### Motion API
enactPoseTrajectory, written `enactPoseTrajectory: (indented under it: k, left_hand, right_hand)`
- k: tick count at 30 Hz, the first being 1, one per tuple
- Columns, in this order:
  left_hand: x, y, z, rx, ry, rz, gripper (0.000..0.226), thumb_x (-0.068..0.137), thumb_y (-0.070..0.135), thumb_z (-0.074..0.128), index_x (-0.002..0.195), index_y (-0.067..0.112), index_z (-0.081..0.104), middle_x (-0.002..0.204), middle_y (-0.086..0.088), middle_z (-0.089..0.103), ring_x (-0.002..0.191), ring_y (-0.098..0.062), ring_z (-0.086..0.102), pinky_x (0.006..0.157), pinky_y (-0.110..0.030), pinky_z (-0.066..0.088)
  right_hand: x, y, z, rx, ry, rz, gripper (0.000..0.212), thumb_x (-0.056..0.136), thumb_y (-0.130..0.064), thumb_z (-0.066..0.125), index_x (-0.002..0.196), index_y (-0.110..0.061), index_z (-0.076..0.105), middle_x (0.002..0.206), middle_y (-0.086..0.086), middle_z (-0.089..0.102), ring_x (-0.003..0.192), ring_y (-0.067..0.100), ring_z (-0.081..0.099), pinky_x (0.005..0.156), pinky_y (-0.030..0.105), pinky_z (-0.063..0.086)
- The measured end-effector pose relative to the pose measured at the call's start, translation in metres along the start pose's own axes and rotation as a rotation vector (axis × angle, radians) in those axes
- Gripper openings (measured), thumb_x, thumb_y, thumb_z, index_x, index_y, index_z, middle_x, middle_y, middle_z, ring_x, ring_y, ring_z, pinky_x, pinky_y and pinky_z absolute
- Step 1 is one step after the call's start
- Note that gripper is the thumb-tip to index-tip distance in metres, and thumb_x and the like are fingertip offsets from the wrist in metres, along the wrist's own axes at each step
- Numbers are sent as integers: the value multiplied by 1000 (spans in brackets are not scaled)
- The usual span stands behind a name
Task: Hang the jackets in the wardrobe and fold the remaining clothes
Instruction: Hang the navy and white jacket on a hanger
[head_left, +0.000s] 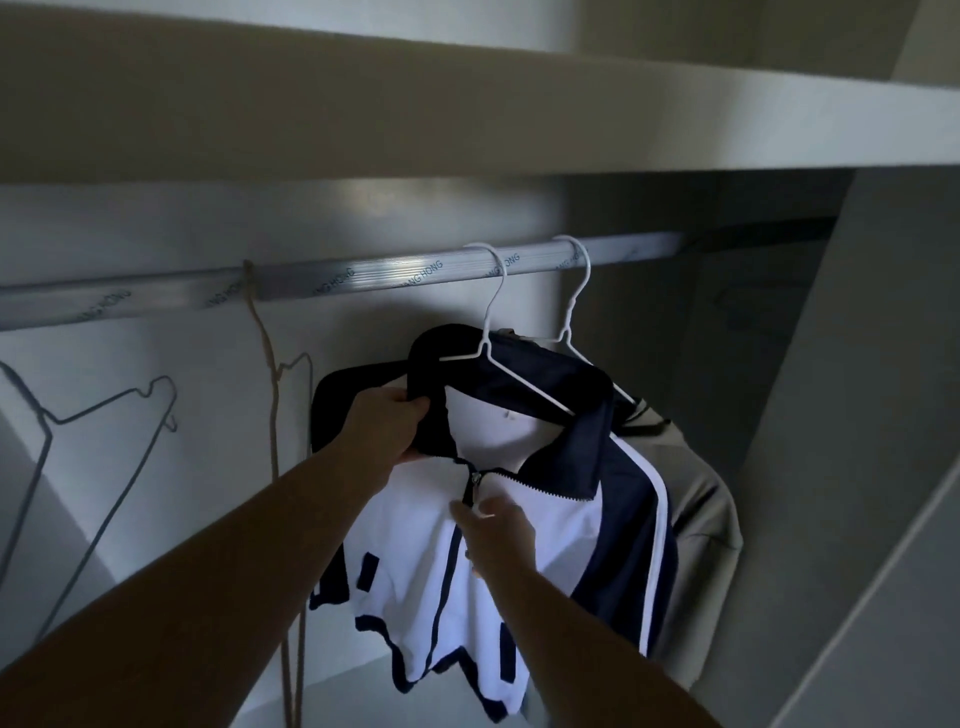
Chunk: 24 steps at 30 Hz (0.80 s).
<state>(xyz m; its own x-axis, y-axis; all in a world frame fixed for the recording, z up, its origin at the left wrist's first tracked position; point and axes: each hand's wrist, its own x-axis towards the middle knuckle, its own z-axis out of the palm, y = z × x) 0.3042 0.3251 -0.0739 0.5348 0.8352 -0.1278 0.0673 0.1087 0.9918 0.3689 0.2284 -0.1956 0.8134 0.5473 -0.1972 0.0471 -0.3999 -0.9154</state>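
Item: navy-and-white jacket (550, 499), smooth synthetic cloth, white front panels, navy collar and sleeves with a white stripe. It hangs inside the wardrobe (862, 415) on a white wire hanger (491, 312) hooked over the rail (363, 278). The front zip (474, 480) is closed below the collar; the hem hangs in uneven points.

Rail: ribbed bright metal with printed lettering, only partly legible.

Left hand (387, 431): fingers and thumb curled round the left collar edge, gripping it.

Right hand (498, 535): at the zip, fingertips blurred; whether they pinch the pull cannot be told.

Behind, on a second white hanger (571, 306): grey-beige jacket (701, 499), matte, largely hidden by the first.

Left of these: bare dark wire hanger (104, 415), its hook cut off from view, and a thin tan cord (272, 395) dropping from the rail.

Above: flat pale shelf (467, 119). The right interior is in deep shadow.
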Motion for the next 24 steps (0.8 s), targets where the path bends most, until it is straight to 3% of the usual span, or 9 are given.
enactPoseTrajectory:
  k: [2, 5, 8, 11, 13, 15, 18, 21, 24]
  left_hand:
    - [-1, 2, -1, -14, -5, -5, 15, 93, 2, 56, 81, 10, 61, 79, -7, 65, 72, -19, 63, 46, -28, 54]
    - [-2, 3, -4, -11, -22, -9, 12, 93, 2, 55, 85, 9, 62, 83, -9, 66, 74, -20, 65, 52, -31, 56]
    - [-2, 4, -8, -82, 13, -28, 9, 94, 2, 53, 90, 4, 60, 86, -11, 65, 73, -22, 64, 45, -28, 56]
    - [-4, -11, -12, -38, 100, -173, 12, 97, 6, 49, 89, 3, 57, 82, -13, 64, 59, -22, 64, 44, -28, 55]
    - [-9, -38, -8, 129, 87, -346, 9, 97, 4, 49, 93, 2, 57, 79, -12, 62, 56, -23, 62, 51, -32, 54]
    - [-15, -73, 3, 433, 39, -421, 9, 94, 4, 52, 102, 2, 56, 83, -10, 60, 66, -22, 61, 62, -34, 56]
    - [-18, -118, 29, 906, -1, -15, 30, 84, 23, 67, 108, 16, 50, 98, 1, 57, 82, -15, 60, 67, -25, 51]
    - [-25, -135, 52, 923, 53, 230, 28, 84, 44, 66, 100, 25, 54, 93, 10, 62, 79, -6, 59, 66, -19, 43]
    - [-24, -142, 66, 931, 130, 320, 17, 90, 41, 58, 89, 24, 59, 83, 10, 66, 77, -9, 64, 64, -20, 43]
  right_hand:
    - [5, -9, 10, -80, 126, -52, 16, 91, -37, 52, 101, -28, 60, 97, -8, 67, 82, 14, 59, 68, 25, 43]
    - [9, -18, 7, -220, 262, -75, 22, 93, -23, 39, 77, -24, 55, 72, -6, 57, 67, 18, 52, 56, 24, 34]
    - [8, -15, 1, -212, 173, -152, 24, 93, -20, 41, 72, -17, 52, 69, -1, 59, 68, 23, 55, 55, 29, 39]
    - [3, -12, -15, -17, 56, -202, 25, 93, -15, 44, 76, -5, 60, 72, 8, 66, 62, 19, 58, 59, 36, 50]
    - [0, -16, -29, 90, -2, -200, 28, 93, -11, 48, 69, -6, 61, 61, 2, 63, 48, 9, 51, 49, 26, 43]
    - [-5, -23, -43, 157, -68, -157, 28, 91, -6, 50, 64, -8, 61, 54, -1, 57, 40, 7, 44, 41, 17, 34]
    - [-11, -35, -60, 236, -168, -38, 24, 86, -1, 53, 64, -8, 59, 53, 2, 53, 34, 8, 38, 36, 16, 27]
    - [-14, -43, -71, 222, -210, 33, 24, 87, 0, 55, 64, -10, 57, 56, 2, 52, 30, 7, 38, 35, 16, 26]
    - [-12, -44, -80, 283, -213, 86, 23, 86, 0, 54, 65, -10, 58, 57, 4, 52, 30, 7, 34, 33, 16, 22]
